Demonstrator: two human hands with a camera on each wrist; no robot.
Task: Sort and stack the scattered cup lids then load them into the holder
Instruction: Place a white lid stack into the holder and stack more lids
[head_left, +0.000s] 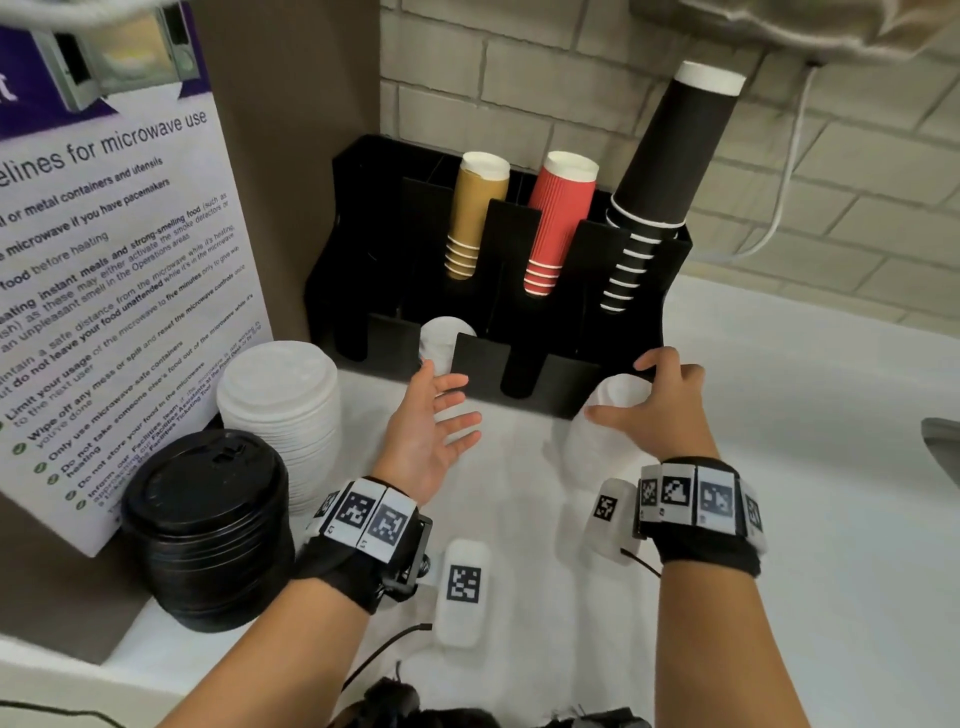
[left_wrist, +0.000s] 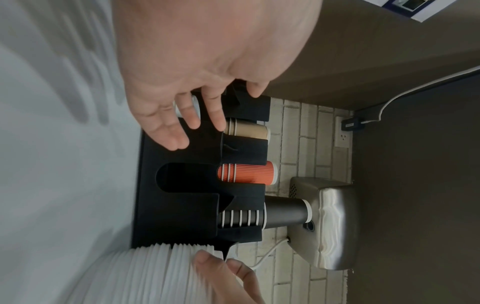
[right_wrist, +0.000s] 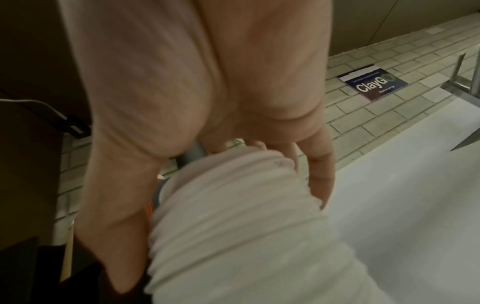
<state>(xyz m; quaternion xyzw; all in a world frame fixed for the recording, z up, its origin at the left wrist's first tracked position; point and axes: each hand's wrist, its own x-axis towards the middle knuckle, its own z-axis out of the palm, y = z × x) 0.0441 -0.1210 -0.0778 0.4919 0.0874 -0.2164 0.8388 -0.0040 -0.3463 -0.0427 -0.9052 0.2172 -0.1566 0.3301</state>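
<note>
Two stacks of round plastic lids stand at the left edge of the white counter (head_left: 779, 519): a black lid stack (head_left: 208, 525) nearer the front, and a taller white lid stack (head_left: 283, 410) just behind it, both beside a leaning printed microwave-use notice board (head_left: 114, 291). Black multi-slot cup-and-lid holder (head_left: 524, 358), against the pale brick wall at the counter's back edge: rear slots hold upturned tan paper cups (head_left: 475, 213), red ribbed paper cups (head_left: 558, 218) and black paper cups (head_left: 665, 161), left to right; a front slot holds a few white lids (head_left: 441, 338). Left hand (head_left: 431, 431): palm up, fingers spread and relaxed, holding nothing, just before the holder's front wall. Right hand (head_left: 654, 410): fingers and thumb curled round a tilted stack of white plastic lids (head_left: 608, 415), beside the holder's front right corner. Stainless steel appliance (left_wrist: 324, 222) mounted on the wall above the black cups.
</note>
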